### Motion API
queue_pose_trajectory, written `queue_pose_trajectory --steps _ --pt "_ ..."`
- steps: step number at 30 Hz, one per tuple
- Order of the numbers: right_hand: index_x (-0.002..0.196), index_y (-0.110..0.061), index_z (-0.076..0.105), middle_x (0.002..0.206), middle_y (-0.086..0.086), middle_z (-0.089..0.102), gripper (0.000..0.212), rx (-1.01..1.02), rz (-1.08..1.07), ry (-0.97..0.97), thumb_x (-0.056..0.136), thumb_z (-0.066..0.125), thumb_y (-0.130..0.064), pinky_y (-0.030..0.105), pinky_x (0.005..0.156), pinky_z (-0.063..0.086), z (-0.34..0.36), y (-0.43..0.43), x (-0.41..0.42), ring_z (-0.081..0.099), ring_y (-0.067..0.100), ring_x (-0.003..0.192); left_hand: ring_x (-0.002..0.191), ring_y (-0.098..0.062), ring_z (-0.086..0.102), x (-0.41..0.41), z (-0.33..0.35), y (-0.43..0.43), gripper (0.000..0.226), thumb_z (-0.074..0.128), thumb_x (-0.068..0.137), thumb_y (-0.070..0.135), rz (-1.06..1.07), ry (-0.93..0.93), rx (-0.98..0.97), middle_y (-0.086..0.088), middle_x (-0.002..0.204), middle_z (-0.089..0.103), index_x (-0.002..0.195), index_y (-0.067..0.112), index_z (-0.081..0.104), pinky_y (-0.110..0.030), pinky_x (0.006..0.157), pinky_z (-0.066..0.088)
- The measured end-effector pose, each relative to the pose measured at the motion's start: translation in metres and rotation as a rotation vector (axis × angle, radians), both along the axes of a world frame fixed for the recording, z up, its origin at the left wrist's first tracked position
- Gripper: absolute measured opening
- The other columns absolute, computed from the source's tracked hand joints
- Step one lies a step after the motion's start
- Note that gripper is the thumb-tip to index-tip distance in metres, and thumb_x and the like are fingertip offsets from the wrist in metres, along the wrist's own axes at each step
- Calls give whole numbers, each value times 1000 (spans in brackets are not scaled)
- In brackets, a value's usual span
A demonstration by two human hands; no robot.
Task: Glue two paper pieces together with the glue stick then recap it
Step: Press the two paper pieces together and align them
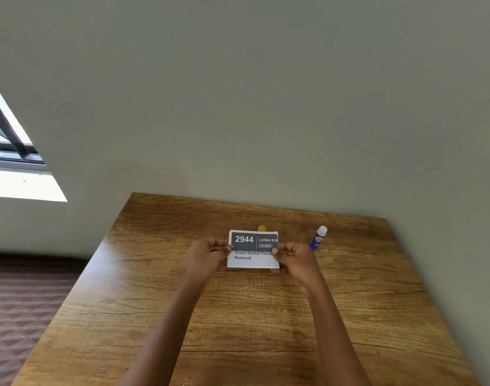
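Overhead, a grey wall (266, 93) backs a wooden table (238, 316). Centrally, left hand (206, 253) and right hand (295, 256) pinch a printed card (252, 247), long axis nine-to-three. At two o'clock, the glue stick (318, 238) lies uncapped, tip toward one.

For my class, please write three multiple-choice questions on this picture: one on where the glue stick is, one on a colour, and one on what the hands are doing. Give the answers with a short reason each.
1. Where is the glue stick?
A. On the table to the right of the paper
B. In the left hand
C. On the floor

2. What colour is the glue stick's body?
A. Red
B. Blue
C. Black

3. What are the left hand and the right hand doing?
A. Resting flat on the table
B. Holding the glue stick
C. Holding the paper by its side edges

Answers:
1 A: it stands on the table, apart from the right hand.
2 B: the tube is blue with a white top.
3 C: fingers of each hand pinch one side.
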State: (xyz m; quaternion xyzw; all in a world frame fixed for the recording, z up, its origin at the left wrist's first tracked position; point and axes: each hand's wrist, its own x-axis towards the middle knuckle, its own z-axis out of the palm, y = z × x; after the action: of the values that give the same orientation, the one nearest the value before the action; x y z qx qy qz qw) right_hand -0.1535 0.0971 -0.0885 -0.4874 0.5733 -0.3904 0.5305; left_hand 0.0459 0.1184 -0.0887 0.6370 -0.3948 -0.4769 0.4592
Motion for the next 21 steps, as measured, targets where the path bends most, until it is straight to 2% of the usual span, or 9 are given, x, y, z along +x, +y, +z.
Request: queue_pose_trajectory --steps 3,7,11,15,21 --pt "95 -7 68 83 5 72 13 29 -29 42 85 66 -13 23 51 57 -5 1 2 69 13 71 65 -18 71 1 -8 0 4 67 83 7 14 -10 30 -11 79 73 80 9 68 -32 58 59" --pt "84 -15 68 85 7 74 3 31 -78 102 84 68 -17 28 52 58 -12 2 1 71 17 73 58 -10 70 1 -13 0 3 67 82 5 -5 -42 76 -10 77 72 83 7 68 -22 47 55" --pt "86 -5 68 86 13 73 8 53 -110 204 80 71 -9 27 49 57 -20 2 1 71 20 69 57 -14 70 2 -17 1 10 71 78 5 -33 -140 121 -12 76 73 87 5 67 -24 48 56" --pt "80 -7 65 83 12 71 10 42 -111 312 76 74 -6 25 47 56 -26 2 2 69 18 66 55 -14 69 3 -22 0 15 73 76 5 -63 -224 143 -6 67 71 89 4 66 -26 49 57" --pt "85 0 67 83 15 73 13 27 -114 379 75 75 -6 26 47 56 -32 2 5 70 18 63 51 -11 65 4 -22 -1 30 79 70 6 -126 -338 124 -5 64 68 93 10 60 -26 48 56"
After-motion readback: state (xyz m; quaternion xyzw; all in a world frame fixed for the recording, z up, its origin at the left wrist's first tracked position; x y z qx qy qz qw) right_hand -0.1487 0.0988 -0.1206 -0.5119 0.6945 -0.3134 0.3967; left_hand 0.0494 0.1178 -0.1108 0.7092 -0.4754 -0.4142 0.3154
